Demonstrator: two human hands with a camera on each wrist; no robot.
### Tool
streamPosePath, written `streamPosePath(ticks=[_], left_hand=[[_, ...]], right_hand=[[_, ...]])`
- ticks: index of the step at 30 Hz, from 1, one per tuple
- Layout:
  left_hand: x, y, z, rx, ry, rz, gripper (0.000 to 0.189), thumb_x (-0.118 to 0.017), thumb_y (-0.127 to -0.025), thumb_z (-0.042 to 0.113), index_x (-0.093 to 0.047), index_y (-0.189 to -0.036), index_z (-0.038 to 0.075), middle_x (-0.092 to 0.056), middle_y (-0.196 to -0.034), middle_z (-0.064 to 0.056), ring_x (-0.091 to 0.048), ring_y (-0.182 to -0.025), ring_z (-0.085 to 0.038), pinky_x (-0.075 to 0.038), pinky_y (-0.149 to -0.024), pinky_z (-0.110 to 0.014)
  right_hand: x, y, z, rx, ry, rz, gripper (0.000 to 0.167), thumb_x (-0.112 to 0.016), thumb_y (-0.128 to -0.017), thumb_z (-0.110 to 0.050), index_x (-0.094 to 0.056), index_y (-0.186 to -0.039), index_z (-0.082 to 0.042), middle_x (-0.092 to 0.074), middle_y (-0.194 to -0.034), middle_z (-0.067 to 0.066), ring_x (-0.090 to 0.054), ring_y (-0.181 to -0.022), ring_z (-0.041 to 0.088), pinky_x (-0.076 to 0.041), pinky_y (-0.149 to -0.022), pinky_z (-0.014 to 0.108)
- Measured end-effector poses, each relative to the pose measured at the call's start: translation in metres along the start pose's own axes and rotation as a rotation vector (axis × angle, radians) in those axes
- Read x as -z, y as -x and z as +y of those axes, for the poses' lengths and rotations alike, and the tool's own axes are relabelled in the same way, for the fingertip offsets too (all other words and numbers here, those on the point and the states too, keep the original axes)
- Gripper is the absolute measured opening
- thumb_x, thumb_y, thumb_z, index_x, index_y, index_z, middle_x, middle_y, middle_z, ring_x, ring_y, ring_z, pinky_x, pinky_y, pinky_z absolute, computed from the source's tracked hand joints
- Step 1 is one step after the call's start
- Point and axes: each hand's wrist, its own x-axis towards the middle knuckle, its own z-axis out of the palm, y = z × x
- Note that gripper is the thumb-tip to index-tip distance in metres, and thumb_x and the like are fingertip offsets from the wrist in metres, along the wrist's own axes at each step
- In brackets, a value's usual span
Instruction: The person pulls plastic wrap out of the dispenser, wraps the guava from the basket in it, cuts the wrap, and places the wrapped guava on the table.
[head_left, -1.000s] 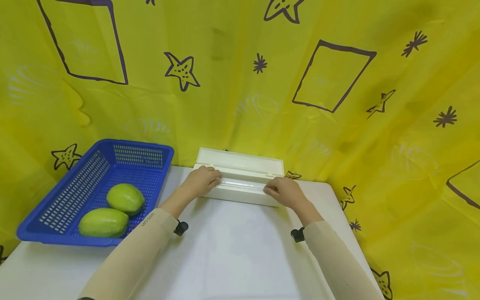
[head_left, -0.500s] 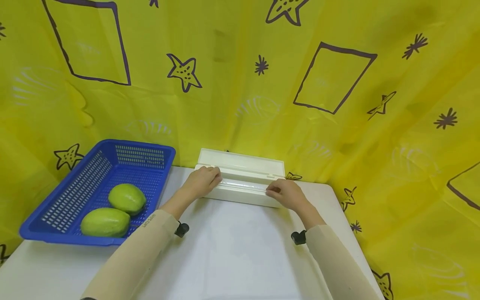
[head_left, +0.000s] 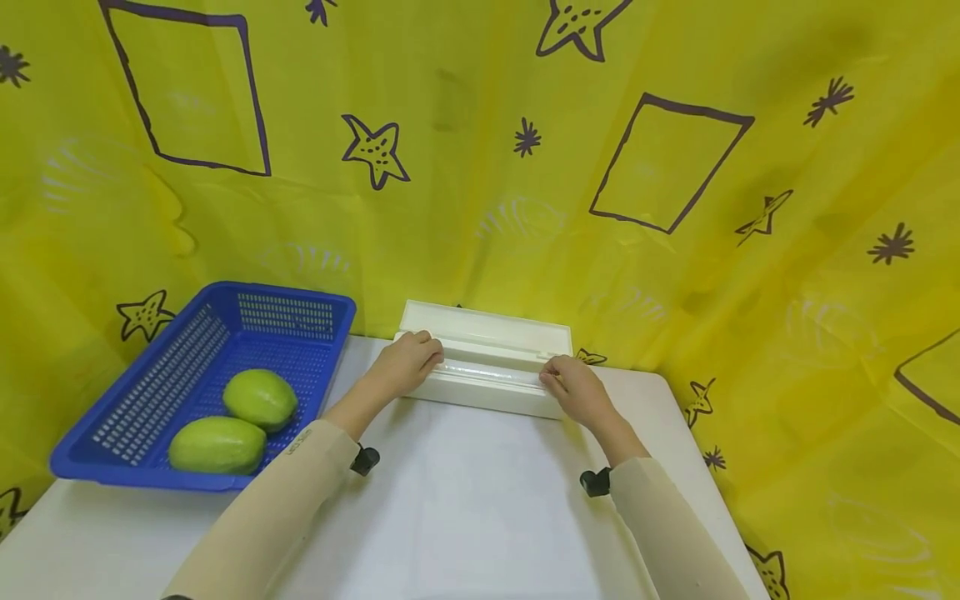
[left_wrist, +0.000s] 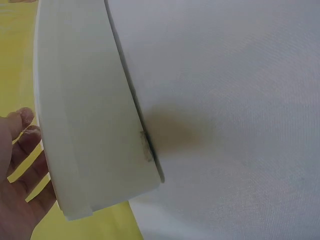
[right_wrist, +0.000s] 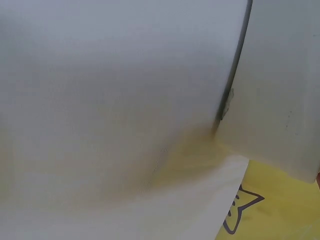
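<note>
A long white cling film dispenser box [head_left: 480, 395] stands at the back of the table, its lid [head_left: 487, 323] raised towards the curtain. Inside it a shiny strip of clear cling film [head_left: 491, 374] shows between my hands. At the box's left end my left hand [head_left: 405, 363] pinches the film's edge; in the left wrist view its thumb and forefinger tips nearly meet beside the box wall [left_wrist: 95, 110]. My right hand [head_left: 576, 390] pinches at the film's right end with thumb and forefinger. The right wrist view shows the box's end [right_wrist: 275, 100] but not the fingers.
A blue plastic basket [head_left: 105, 417] holding two green fruits [head_left: 217, 445] stands to the left, beside my left forearm. A yellow patterned curtain [head_left: 450, 208] hangs right behind the white table [head_left: 487, 500] and along its right side.
My right hand has slid slightly right along the box, its fingertips drawn closer together. The left hand stays at the left end. The head view has shifted a little.
</note>
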Motion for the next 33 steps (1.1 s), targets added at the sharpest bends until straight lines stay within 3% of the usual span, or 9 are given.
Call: streamPosePath(ticks=[6, 10, 15, 23, 27, 33], left_hand=[[-0.002, -0.003, 0.001, 0.057, 0.019, -0.044, 0.015, -0.050, -0.105, 0.019, -0.059, -0.097, 0.010, -0.062, -0.087, -0.004, -0.060, -0.082, -0.025, -0.052, -0.070, -0.040], [-0.002, -0.003, 0.001, 0.069, 0.022, -0.063, 0.018, -0.050, -0.104, 0.024, -0.058, -0.096, 0.010, -0.060, -0.085, -0.003, -0.057, -0.079, -0.023, -0.049, -0.067, -0.038], [-0.001, -0.001, 0.000, 0.055, 0.030, -0.101, 0.021, -0.062, -0.099, 0.032, -0.055, -0.095, 0.012, -0.058, -0.087, -0.001, -0.052, -0.078, -0.020, -0.046, -0.067, -0.034], [0.005, -0.001, -0.003, -0.003, 0.045, 0.053, 0.005, -0.065, -0.095, 0.007, -0.063, -0.097, 0.011, -0.070, -0.088, -0.005, -0.063, -0.078, -0.023, -0.054, -0.067, -0.040], [0.009, -0.002, -0.002, -0.004, 0.051, 0.066, 0.008, -0.062, -0.097, 0.007, -0.067, -0.102, 0.011, -0.074, -0.096, -0.006, -0.070, -0.089, -0.027, -0.057, -0.076, -0.043], [0.014, -0.004, -0.001, 0.029, 0.072, 0.081, 0.008, -0.063, -0.096, 0.007, -0.070, -0.100, 0.011, -0.075, -0.096, -0.005, -0.070, -0.088, -0.024, -0.057, -0.078, -0.040]], right_hand=[[0.002, 0.002, -0.001, 0.002, 0.011, -0.040, 0.022, -0.063, -0.098, -0.024, -0.069, -0.116, -0.012, -0.073, -0.106, 0.005, -0.069, -0.096, 0.024, -0.055, -0.087, 0.046], [0.003, 0.002, -0.001, 0.022, -0.003, -0.006, 0.016, -0.064, -0.098, -0.016, -0.073, -0.110, -0.010, -0.074, -0.106, 0.006, -0.069, -0.094, 0.025, -0.056, -0.083, 0.045], [0.004, 0.003, -0.001, 0.008, -0.017, 0.026, 0.013, -0.063, -0.098, -0.014, -0.074, -0.106, -0.011, -0.073, -0.109, 0.006, -0.068, -0.100, 0.028, -0.055, -0.087, 0.046], [0.006, 0.002, -0.005, -0.019, -0.030, 0.096, 0.014, -0.063, -0.099, -0.015, -0.073, -0.106, -0.009, -0.073, -0.108, 0.008, -0.066, -0.104, 0.031, -0.053, -0.090, 0.049], [0.006, 0.002, -0.007, 0.002, -0.035, 0.141, 0.012, -0.064, -0.097, -0.011, -0.073, -0.105, -0.007, -0.073, -0.105, 0.010, -0.065, -0.102, 0.032, -0.052, -0.089, 0.050], [0.009, 0.001, -0.009, 0.026, -0.035, 0.195, 0.011, -0.065, -0.096, -0.010, -0.073, -0.103, -0.007, -0.073, -0.102, 0.010, -0.067, -0.099, 0.031, -0.054, -0.086, 0.049]])
